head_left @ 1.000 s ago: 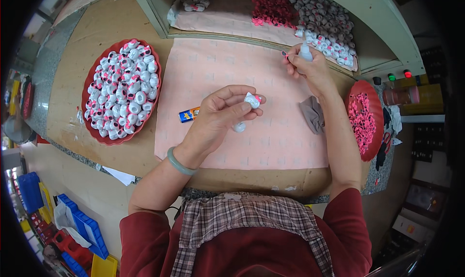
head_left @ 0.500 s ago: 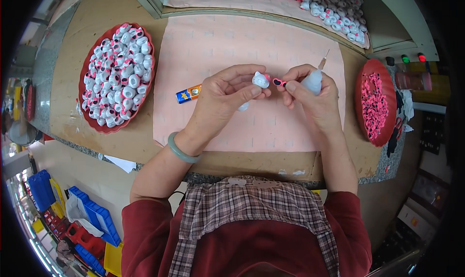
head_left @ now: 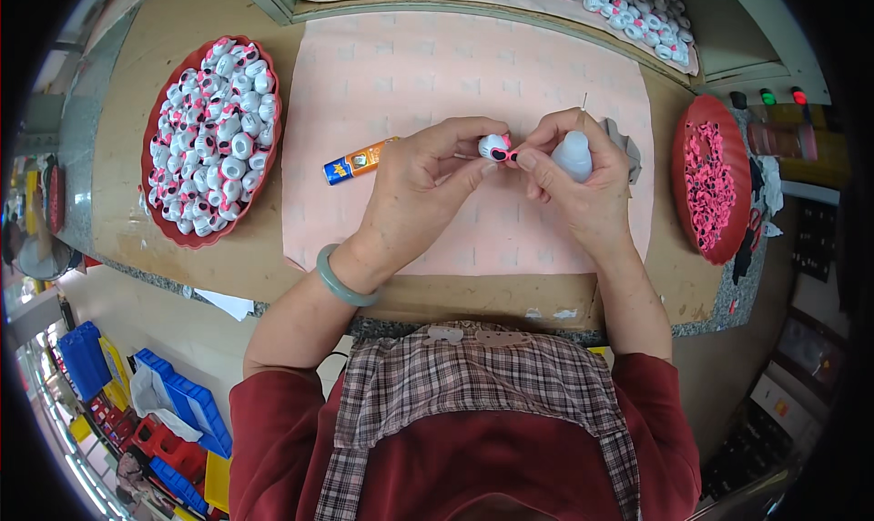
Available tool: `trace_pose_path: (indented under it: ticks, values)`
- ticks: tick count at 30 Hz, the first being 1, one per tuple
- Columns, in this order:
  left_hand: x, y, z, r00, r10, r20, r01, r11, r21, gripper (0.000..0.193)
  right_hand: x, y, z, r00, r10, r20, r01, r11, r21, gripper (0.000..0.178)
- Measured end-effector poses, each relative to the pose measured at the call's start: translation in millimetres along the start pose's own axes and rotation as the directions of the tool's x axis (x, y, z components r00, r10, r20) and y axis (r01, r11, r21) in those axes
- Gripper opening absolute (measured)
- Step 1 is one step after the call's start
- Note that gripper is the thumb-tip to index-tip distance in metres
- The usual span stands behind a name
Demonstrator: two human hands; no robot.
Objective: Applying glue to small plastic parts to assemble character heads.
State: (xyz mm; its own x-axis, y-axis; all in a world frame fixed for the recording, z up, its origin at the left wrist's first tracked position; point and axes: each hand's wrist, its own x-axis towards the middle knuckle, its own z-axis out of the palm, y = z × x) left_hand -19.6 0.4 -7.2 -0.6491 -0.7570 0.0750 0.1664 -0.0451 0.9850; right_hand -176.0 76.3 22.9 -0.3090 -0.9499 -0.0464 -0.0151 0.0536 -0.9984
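Observation:
Between thumb and fingers, my left hand (head_left: pixel 435 170) holds a small white cat-shaped head (head_left: pixel 494 147) with a pink bow. Pink-and-black toy sunglasses now sit against the head's front. My right hand (head_left: pixel 583 179) pinches at the sunglasses' side, its fingertips almost touching the head. Tucked in that same right hand is a translucent squeeze bottle (head_left: pixel 573 155) with a thin needle tip pointing away from me. An orange-and-blue tube-shaped pack (head_left: pixel 357 162) lies on the pink sheet, partly behind my left hand.
At left stands a red scalloped tray (head_left: pixel 275 125) piled with white heads wearing pink glasses. A red tray (head_left: pixel 742 179) of small pink pieces is at right. A pink sheet (head_left: pixel 437 66) covers the middle of the table. Rows of heads (head_left: pixel 628 25) line the far shelf.
The sunglasses have moved from between my hands onto the head's front. The head has turned in my left hand. A grey object now shows behind my right hand.

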Motion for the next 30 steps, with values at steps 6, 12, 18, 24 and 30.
trace_pose_path:
  ticks: [6, 12, 18, 24, 30]
  values:
    - [-1, -3, 2, 0.997, 0.074, -0.008, -0.072, 0.99, 0.12, 0.028, -1, 4, 5, 0.995, -0.074, -0.074, 0.06, 0.982, -0.178, 0.015]
    - [-2, 5, 5, 0.998, 0.057, -0.018, -0.053, 0.987, 0.152, 0.025, -1, 11, 6, 0.976, -0.202, -0.078, 0.16, 0.915, -0.371, 0.017]
    - [-2, 2, 1, 1.0, 0.02, -0.023, -0.019, 1.0, 0.016, 0.022, -4, 8, 13, 0.942, -0.331, -0.05, 0.275, 0.849, -0.452, 0.019]
    - [-4, 5, 2, 1.0, 0.008, 0.003, -0.008, 0.998, -0.066, 0.023, -5, 11, 11, 0.949, -0.31, -0.066, 0.254, 0.868, -0.426, 0.02]
    - [-2, 6, 2, 0.999, -0.014, 0.037, 0.015, 1.0, -0.016, 0.023, 0, 18, 4, 0.978, -0.201, -0.062, 0.176, 0.942, -0.286, 0.02]
